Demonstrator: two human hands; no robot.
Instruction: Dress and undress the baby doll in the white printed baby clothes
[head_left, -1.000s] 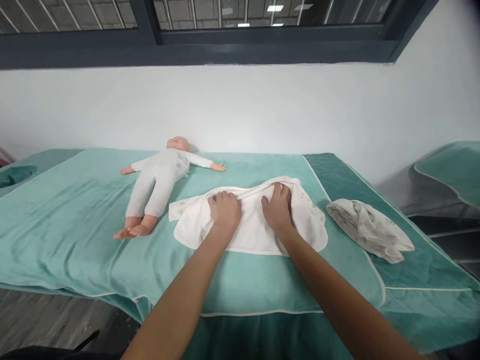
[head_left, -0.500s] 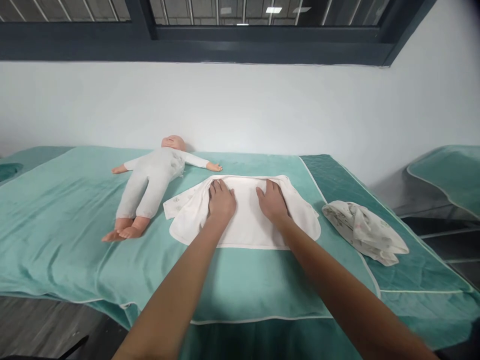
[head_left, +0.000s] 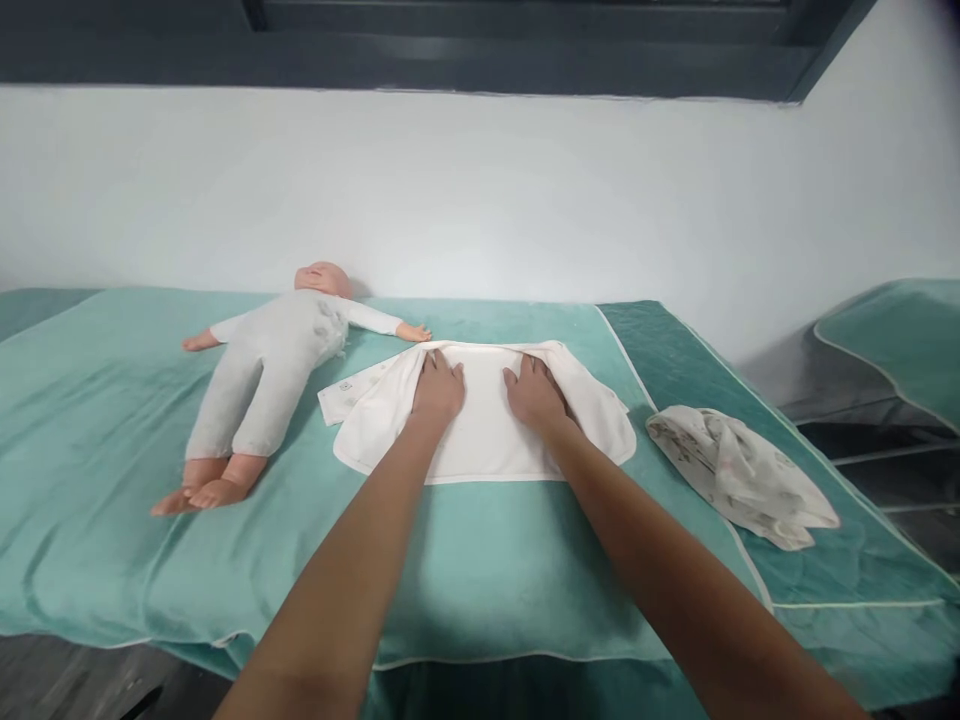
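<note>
Pressing white garment [head_left: 480,435]; doll [head_left: 262,375] just beside.

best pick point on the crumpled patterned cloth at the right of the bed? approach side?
Judging by its pose, pinch a raised fold on the crumpled patterned cloth, coming from above. It lies bunched on the green bed cover, apart from the white garment, so the ridges stand clear while its edges lie flat against the cover.
</note>
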